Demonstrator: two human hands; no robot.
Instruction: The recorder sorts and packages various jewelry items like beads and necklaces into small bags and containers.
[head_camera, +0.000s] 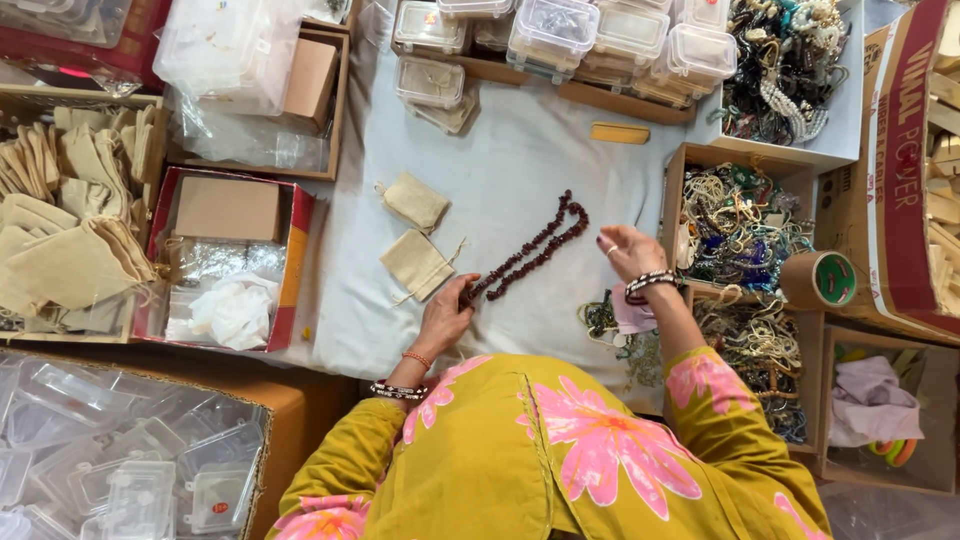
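The left hand (443, 318) pinches the near end of a dark reddish-brown bead necklace (530, 250), fingertips closed on it where it lies on the pale cloth (500, 160); from that grip the doubled strand runs away up and to the right, its far loop resting flat. The right hand (630, 250) hovers just right of that far loop with fingers loosely spread, holding nothing, apart from the beads. Just left of the grip lies a small beige drawstring pouch (418, 264), with a second pouch (415, 200) beyond it. Since only one end is held, a quick lift could let the loose loop swing, twist on itself or drag across the cloth and snag a pouch cord. To the right of the free hand sits an open box of tangled mixed necklaces (735, 225), and more strands (605, 320) trail near the wrist; a bangle or sleeve could catch those and pull them into the work.
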